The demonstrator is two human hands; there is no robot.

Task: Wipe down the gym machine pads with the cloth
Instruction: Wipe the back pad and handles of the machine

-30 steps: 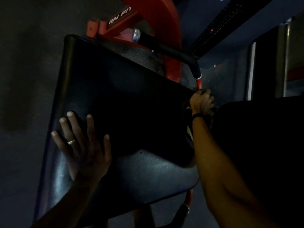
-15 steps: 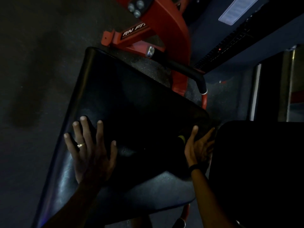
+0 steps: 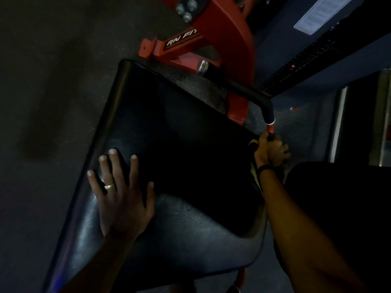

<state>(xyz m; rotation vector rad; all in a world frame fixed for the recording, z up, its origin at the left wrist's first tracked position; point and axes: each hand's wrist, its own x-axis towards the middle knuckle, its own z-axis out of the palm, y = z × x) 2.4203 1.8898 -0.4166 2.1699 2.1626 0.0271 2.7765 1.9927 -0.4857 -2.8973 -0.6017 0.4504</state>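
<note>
A large black seat pad (image 3: 182, 132) fills the middle of the head view, tilted away from me. My left hand (image 3: 121, 197) lies flat on its left part, fingers spread, a ring on one finger. My right hand (image 3: 273, 154) sits at the pad's far right corner with curled fingers. It grips a dark cloth (image 3: 255, 176) with yellow edges, which hangs down along the pad's right side under my wrist. Most of the cloth is lost in shadow.
The machine's red frame (image 3: 228, 39) rises behind the pad. A black handle grip (image 3: 245, 90) bends down to a red post just above my right hand. Another black pad (image 3: 342, 208) lies at the right. Dark floor surrounds the machine.
My right hand has slid along the pad's right edge to the far corner and its fingers have curled. My left hand stays flat in the same spot.
</note>
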